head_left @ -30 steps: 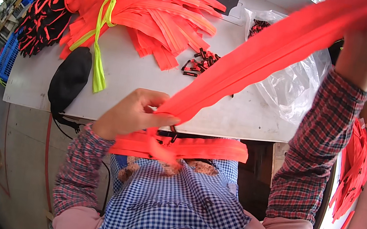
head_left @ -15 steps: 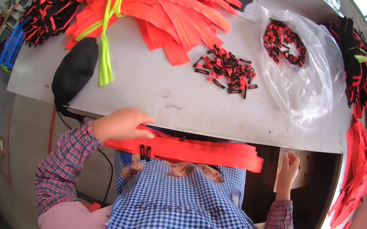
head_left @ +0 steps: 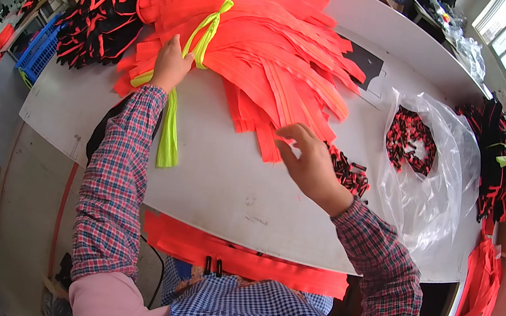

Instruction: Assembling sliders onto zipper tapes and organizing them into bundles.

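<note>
A big bundle of orange-red zipper strips [head_left: 272,46] lies on the table, bound with a yellow-green tie [head_left: 212,25]. My left hand [head_left: 173,64] rests at the left part of this bundle beside the tie, thumb and forefinger apart. Over the strips' near ends hovers my right hand [head_left: 312,168], fingers curved, with a gap between thumb and forefinger and nothing seen in it. Partly behind that hand is a pile of small black-and-red pieces [head_left: 351,174]. More orange-red strips [head_left: 242,259] lie across my lap, by the table's front edge.
A clear plastic bag [head_left: 422,215] with a ring of black-and-red pieces [head_left: 413,142] is at the right. Black-and-red bundles [head_left: 97,22] stand at the left and far right. A black pouch-like thing [head_left: 102,131] sits behind my left forearm. Orange strips [head_left: 476,292] hang off the right side.
Both hands have moved up and forward over the table, the left from the lap strips to the bundle, the right from beside the lap. The strips stay on my lap. The view has shifted.
</note>
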The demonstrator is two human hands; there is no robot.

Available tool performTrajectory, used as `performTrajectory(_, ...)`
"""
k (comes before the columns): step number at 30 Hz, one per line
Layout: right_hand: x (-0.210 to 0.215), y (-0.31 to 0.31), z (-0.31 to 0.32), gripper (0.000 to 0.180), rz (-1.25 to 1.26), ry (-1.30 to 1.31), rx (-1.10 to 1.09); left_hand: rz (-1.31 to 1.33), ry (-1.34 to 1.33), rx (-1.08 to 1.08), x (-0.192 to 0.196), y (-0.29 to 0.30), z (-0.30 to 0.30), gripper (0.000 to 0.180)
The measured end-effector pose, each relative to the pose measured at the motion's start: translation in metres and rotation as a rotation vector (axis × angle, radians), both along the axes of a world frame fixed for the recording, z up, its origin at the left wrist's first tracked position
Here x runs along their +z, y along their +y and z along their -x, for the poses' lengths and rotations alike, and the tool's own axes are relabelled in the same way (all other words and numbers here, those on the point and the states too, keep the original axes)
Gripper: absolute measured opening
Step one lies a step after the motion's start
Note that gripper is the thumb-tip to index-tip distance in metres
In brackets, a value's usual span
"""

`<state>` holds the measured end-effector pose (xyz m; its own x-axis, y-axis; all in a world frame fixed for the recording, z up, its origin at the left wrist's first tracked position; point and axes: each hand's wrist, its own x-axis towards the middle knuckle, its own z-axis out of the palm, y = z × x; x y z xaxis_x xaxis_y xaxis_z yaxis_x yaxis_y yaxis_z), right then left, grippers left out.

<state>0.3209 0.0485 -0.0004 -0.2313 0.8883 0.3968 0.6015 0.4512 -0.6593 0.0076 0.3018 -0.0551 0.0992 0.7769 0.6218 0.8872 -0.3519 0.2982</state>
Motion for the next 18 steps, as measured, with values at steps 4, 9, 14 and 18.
performTrajectory(4, -0.007, 0.08, 0.053, 0.024, 0.053, 0.073, 0.094, 0.196, -0.183, 0.052, -0.021, 0.054, 0.017, 0.049)
performTrajectory(9, -0.035, 0.177, 0.105, 0.033, 0.09, 0.149, 0.039, 0.474, -0.611, -0.403, 0.009, 0.048, 0.01, 0.02)
performTrajectory(14, -0.015, 0.252, 0.119, 0.034, 0.687, 1.043, 0.05, 0.43, -0.22, -0.555, 0.056, -0.017, -0.042, 0.019)
performTrajectory(18, -0.012, 0.262, 0.122, 0.029, 0.505, 0.998, 0.039, 0.357, -0.35, -0.502, 0.048, 0.002, -0.02, 0.032)
